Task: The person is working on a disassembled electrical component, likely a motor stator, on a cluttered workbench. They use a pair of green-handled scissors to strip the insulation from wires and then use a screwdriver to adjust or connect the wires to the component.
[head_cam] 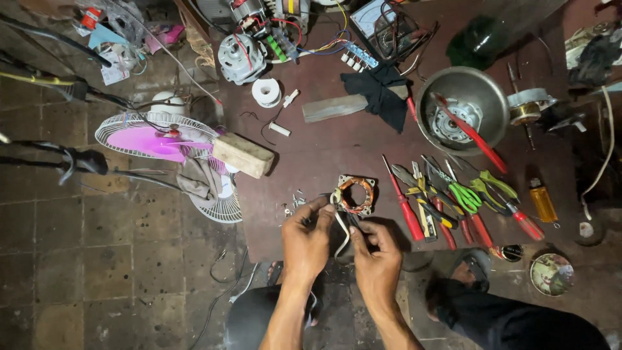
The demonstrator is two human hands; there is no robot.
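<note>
A small motor stator (356,194) with copper windings lies on the dark board (324,149) just beyond my hands. White and dark wires (341,228) run from it toward me. My left hand (306,238) pinches the wires near the stator between thumb and fingers. My right hand (376,256) grips the same wire bundle a little lower, close beside the left. Whether a small tool sits in the right hand is hidden by the fingers.
A row of screwdrivers, pliers and green-handled cutters (453,198) lies right of the stator. A metal bowl (461,107) holds a motor part and a red screwdriver. A wooden block (243,155), a fan grille with pink blades (155,136), motors (241,58) and a yellow lighter (543,201) surround the board.
</note>
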